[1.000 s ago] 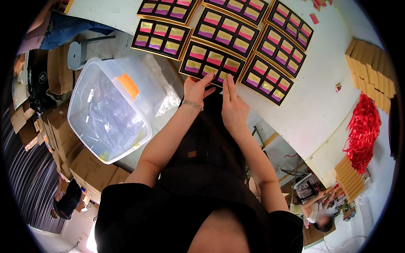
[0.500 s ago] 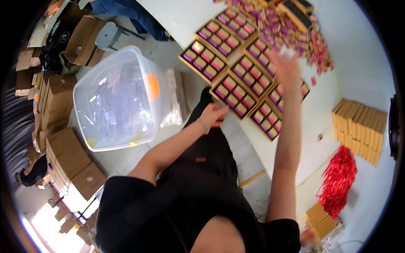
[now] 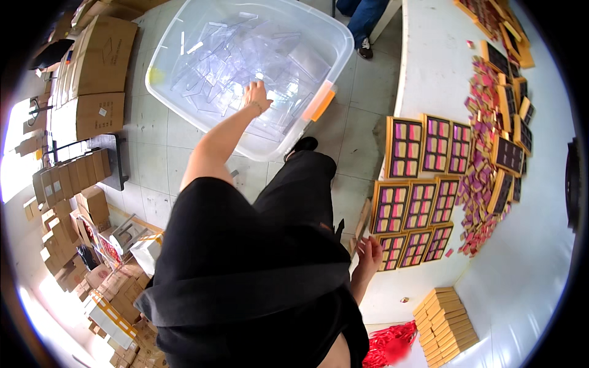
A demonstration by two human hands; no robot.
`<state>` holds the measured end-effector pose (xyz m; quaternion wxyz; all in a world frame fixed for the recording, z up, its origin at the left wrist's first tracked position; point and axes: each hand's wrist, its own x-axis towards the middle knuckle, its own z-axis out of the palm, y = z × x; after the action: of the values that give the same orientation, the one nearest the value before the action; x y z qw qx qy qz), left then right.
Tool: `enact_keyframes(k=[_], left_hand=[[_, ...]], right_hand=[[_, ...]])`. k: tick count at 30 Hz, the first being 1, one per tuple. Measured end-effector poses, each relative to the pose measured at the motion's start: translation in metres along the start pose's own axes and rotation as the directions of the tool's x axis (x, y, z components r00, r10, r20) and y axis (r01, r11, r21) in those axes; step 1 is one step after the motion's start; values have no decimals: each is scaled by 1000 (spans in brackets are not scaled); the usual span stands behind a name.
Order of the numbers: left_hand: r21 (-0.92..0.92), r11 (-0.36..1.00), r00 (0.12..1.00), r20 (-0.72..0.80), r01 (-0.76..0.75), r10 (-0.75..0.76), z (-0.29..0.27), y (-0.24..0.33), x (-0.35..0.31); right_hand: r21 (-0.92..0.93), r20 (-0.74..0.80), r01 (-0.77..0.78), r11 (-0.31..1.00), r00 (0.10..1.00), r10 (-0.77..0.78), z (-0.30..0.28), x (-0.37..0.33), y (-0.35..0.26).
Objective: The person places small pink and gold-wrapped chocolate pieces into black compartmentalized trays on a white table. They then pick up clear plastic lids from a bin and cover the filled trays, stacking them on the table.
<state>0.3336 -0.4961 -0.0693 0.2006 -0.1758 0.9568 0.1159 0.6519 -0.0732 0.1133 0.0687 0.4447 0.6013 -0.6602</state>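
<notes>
My left hand (image 3: 256, 98) reaches into a large clear plastic bin (image 3: 161, 58), fingers spread over a loose heap of clear plastic sheets (image 3: 227, 70). Whether its fingertips touch them I cannot tell. Down at the table's near edge is my right hand (image 3: 368, 253), its fingers loosely apart beside the corner of a gold-edged box (image 3: 389, 251); I see nothing held in it. Several such boxes stand in rows on the white table, their dark compartments filled with pink, purple and beige pieces.
Small pink, purple and gold pieces (image 3: 478, 184) lie heaped along the table's far side, among dark trays (image 3: 508, 153). Stacked gold boxes (image 3: 445, 325) and red shredded filler (image 3: 386, 346) are at lower right. Cardboard cartons (image 3: 101, 55) line the left. Someone's jeans-clad leg (image 3: 362, 21) shows behind the bin.
The view has turned toward the bin. My left hand has moved from beside the table into the bin. My right hand has drawn back from above the boxes to the table's edge.
</notes>
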Motion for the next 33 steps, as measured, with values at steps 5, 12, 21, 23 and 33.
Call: enact_keyframes(k=[5,12,21,23,33], left_hand=[[214,918,831,-393,-335,395,8,49,131],[559,817,849,-355,-143,392,17,58,259],[348,748,694,-288,-565,659,-63,14,162],[249,831,808,-217,-497,548,-109,4,109],[-894,251,552,430,372,715,-174,19,-68]], right_hand=[[-217,62,44,975,998,-32,42,16,0],[-411,220,213,886,967,-131,108,78,-3],[-595,375,452,664,887,-268,150,80,-76],[-522,446,542,659,832,-331,167,94,-88],[-320,905,611,724,422,43,323,129,-138]])
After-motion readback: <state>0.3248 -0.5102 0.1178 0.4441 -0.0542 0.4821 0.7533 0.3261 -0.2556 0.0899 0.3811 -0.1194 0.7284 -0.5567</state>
